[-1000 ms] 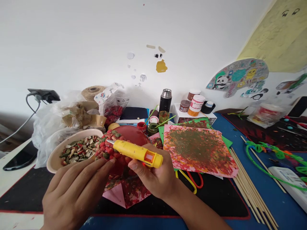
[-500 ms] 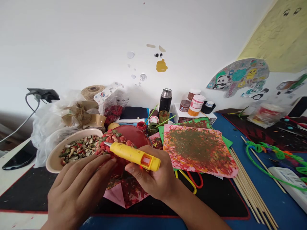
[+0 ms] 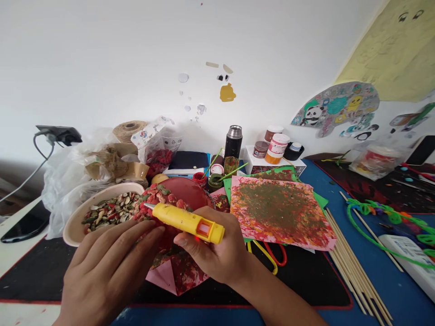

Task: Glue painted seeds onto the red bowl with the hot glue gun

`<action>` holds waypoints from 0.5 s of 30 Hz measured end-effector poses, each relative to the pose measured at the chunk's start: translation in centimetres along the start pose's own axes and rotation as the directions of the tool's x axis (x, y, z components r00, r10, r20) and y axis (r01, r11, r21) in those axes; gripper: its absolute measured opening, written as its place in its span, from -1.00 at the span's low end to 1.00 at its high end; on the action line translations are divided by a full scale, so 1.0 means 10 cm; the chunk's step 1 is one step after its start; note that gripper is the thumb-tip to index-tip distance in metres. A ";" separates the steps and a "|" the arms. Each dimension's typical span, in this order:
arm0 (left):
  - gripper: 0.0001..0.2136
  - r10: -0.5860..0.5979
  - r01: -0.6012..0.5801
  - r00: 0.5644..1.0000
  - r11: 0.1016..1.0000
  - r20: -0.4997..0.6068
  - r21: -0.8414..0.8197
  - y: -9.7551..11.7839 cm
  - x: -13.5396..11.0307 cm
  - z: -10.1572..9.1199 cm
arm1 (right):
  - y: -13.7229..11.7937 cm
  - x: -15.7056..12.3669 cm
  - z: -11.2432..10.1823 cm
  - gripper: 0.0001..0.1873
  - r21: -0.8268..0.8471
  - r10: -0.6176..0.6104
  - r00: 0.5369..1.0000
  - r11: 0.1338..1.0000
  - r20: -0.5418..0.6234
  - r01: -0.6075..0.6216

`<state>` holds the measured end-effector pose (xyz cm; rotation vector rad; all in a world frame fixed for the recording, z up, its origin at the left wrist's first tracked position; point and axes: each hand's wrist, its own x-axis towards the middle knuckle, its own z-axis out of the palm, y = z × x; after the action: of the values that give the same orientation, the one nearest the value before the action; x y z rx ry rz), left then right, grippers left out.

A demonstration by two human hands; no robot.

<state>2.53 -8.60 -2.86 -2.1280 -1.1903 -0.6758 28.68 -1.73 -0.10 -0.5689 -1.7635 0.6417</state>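
My right hand (image 3: 220,246) is closed around a yellow hot glue gun (image 3: 185,221). Its metal nozzle points left, over red and green painted shell pieces (image 3: 154,199) clustered along the edge of a round red plate (image 3: 190,188). My left hand (image 3: 108,267) reaches in from the lower left, fingers bent over the near left edge of the plate; its thumb is hidden. Just beyond those fingers stands a cream bowl (image 3: 73,226) full of loose, partly painted shells (image 3: 112,208). Under the plate lies paint-smeared pink paper (image 3: 185,276).
Paint-covered pink paper (image 3: 285,213) lies right, over yellow-handled scissors (image 3: 267,256). Wooden sticks (image 3: 360,267) lie beyond it. Behind are paint jars (image 3: 279,145), a black thermos (image 3: 234,142), a twine roll (image 3: 129,130) and plastic bags (image 3: 61,190). A phone (image 3: 25,224) lies left.
The glue gun's nozzle has shifted very slightly left and down relative to the shell pieces. The whole view has drifted a little; both hands keep their hold.
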 end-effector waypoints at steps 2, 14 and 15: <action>-0.42 -0.012 0.012 1.000 1.000 0.011 0.010 -0.01 -0.02 0.01 | 0.00 0.00 0.00 -0.58 0.001 -0.004 1.000 1.000 -0.001 0.004; -0.35 -0.388 0.335 0.917 0.875 -0.092 -0.349 0.08 0.21 -0.06 | 0.00 -0.01 0.01 -0.54 0.013 0.027 1.000 1.000 0.009 -0.027; -0.38 -0.390 0.347 0.919 0.862 -0.048 -0.369 0.04 0.23 -0.06 | 0.00 -0.01 0.01 -0.53 0.016 0.031 0.999 0.999 0.011 -0.031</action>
<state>3.91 -7.85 -0.97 -2.1136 -1.5200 -1.2596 28.62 -1.77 -0.22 -0.5840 -1.7607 0.6808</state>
